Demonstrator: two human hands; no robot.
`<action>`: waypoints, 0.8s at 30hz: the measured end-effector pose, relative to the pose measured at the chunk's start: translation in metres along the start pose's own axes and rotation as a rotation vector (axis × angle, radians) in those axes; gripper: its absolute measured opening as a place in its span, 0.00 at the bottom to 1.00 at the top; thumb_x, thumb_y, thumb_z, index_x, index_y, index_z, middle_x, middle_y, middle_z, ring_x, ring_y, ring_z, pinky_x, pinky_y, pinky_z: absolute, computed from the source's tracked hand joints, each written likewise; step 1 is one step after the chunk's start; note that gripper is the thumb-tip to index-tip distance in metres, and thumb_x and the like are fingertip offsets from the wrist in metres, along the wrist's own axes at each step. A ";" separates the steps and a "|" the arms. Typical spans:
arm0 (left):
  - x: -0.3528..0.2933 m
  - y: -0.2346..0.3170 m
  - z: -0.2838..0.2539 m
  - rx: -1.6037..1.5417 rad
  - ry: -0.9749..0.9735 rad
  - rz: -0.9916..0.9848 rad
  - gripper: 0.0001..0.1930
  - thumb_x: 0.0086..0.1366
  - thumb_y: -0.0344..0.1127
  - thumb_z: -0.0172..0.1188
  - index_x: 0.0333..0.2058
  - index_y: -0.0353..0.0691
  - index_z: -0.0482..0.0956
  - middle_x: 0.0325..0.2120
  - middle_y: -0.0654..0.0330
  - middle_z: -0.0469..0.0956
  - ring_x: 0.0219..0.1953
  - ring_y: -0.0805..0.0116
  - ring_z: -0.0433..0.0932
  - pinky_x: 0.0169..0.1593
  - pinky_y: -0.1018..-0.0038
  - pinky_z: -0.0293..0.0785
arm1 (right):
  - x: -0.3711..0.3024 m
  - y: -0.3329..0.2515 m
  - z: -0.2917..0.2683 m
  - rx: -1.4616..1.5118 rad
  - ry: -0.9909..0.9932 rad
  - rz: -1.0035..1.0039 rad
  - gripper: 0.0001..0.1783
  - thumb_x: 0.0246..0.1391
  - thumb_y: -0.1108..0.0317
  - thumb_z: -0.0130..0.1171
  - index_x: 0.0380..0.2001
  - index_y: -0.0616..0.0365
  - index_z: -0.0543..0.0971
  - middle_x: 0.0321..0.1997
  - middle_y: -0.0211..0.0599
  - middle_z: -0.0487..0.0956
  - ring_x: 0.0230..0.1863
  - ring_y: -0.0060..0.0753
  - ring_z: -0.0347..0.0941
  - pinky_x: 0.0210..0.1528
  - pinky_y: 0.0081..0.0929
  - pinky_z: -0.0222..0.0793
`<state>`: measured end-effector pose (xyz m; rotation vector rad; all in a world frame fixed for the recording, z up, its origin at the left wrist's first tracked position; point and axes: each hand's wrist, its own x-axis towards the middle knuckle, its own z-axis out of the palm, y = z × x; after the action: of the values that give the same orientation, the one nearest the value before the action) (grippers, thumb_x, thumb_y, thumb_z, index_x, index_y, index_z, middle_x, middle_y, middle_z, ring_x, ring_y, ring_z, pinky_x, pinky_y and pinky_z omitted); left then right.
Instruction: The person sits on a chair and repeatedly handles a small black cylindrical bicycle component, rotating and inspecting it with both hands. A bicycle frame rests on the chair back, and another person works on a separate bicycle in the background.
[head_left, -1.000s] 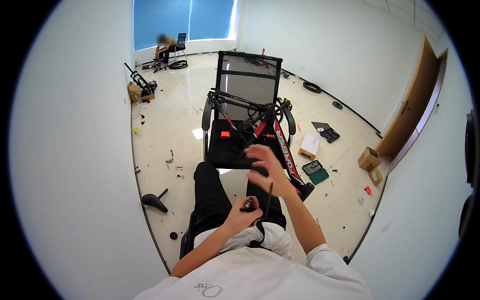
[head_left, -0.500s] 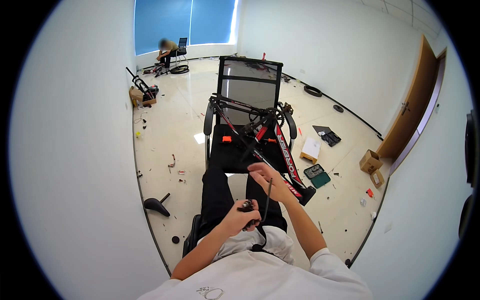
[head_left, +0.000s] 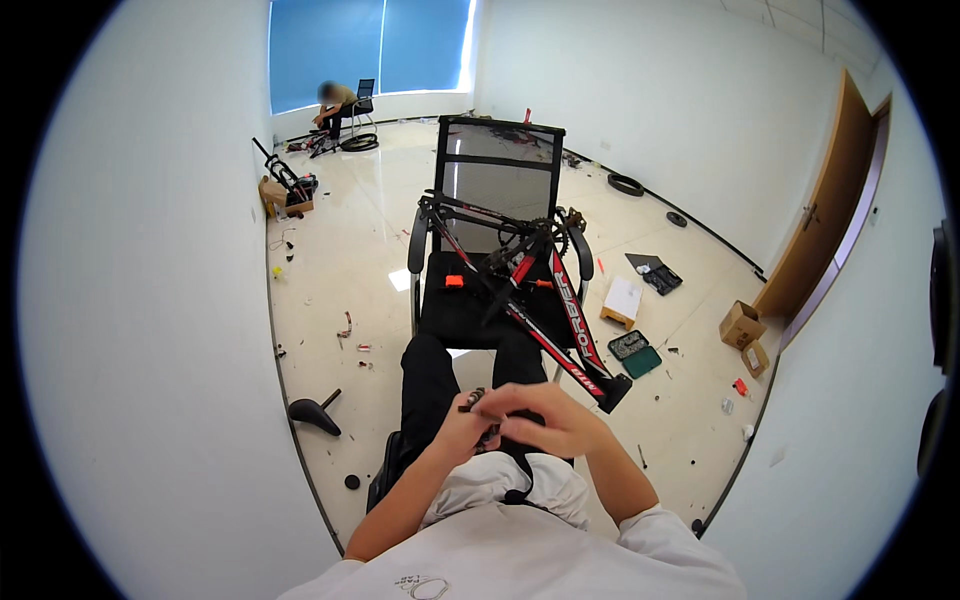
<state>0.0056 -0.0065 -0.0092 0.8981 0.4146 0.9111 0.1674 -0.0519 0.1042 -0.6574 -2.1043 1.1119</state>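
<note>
In front of my lap, my left hand (head_left: 457, 434) is closed around a small dark metal bicycle part (head_left: 474, 399), mostly hidden by fingers. My right hand (head_left: 550, 418) reaches over it from the right, palm down, with its fingers bent against the left hand. Between its thumb and fingers shows a short bit of a hex key (head_left: 494, 415); the rest is covered. Beyond my knees, a black and red bicycle frame (head_left: 572, 312) lies across a black office chair (head_left: 455, 325), its crankset (head_left: 540, 235) toward the backrest.
An orange object (head_left: 454, 281) lies on the chair seat. To the right are an open green tool case (head_left: 642, 360), a white-topped box (head_left: 621, 298) and a cardboard box (head_left: 741, 324). A saddle (head_left: 316, 412) lies at left. Another person (head_left: 338, 105) sits far back.
My right hand has moved down and toward the left hand, from raised and open to bent over the part. The hex key, upright and in plain sight before, is now mostly covered.
</note>
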 end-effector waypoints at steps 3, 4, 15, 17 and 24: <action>0.008 -0.002 -0.008 0.109 0.146 0.066 0.07 0.55 0.24 0.58 0.23 0.39 0.68 0.14 0.63 0.69 0.12 0.75 0.65 0.15 0.76 0.60 | -0.003 -0.006 0.012 -0.159 -0.131 -0.140 0.11 0.59 0.67 0.54 0.43 0.60 0.76 0.37 0.40 0.80 0.35 0.41 0.78 0.40 0.30 0.72; 0.011 -0.004 -0.008 0.165 0.203 0.113 0.07 0.54 0.23 0.57 0.22 0.39 0.67 0.14 0.63 0.69 0.12 0.74 0.66 0.15 0.75 0.60 | -0.004 -0.007 0.019 -0.187 -0.156 -0.142 0.11 0.59 0.66 0.54 0.42 0.60 0.76 0.37 0.40 0.80 0.34 0.42 0.77 0.40 0.31 0.72; -0.002 0.026 -0.011 -0.060 0.077 -0.089 0.08 0.50 0.21 0.56 0.24 0.41 0.68 0.20 0.60 0.74 0.17 0.73 0.70 0.21 0.76 0.66 | 0.004 0.102 0.005 -0.322 -0.168 0.152 0.19 0.59 0.67 0.52 0.52 0.61 0.72 0.42 0.51 0.78 0.43 0.48 0.77 0.45 0.35 0.72; -0.003 0.021 -0.004 -0.061 0.028 -0.129 0.08 0.50 0.22 0.58 0.24 0.41 0.68 0.19 0.60 0.74 0.16 0.73 0.70 0.17 0.75 0.63 | 0.010 0.121 -0.009 -0.343 0.026 0.126 0.21 0.59 0.68 0.52 0.55 0.63 0.69 0.49 0.52 0.76 0.48 0.47 0.76 0.49 0.34 0.71; 0.002 -0.006 0.008 0.024 0.117 -0.163 0.08 0.51 0.23 0.59 0.21 0.36 0.68 0.15 0.58 0.68 0.11 0.70 0.65 0.15 0.75 0.57 | 0.032 0.041 -0.015 -0.069 0.083 0.030 0.17 0.63 0.68 0.47 0.53 0.64 0.70 0.50 0.45 0.77 0.52 0.37 0.75 0.54 0.31 0.70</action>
<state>0.0150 -0.0103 -0.0099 0.8222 0.5921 0.8128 0.1629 -0.0012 0.0852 -0.7579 -2.0756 1.0143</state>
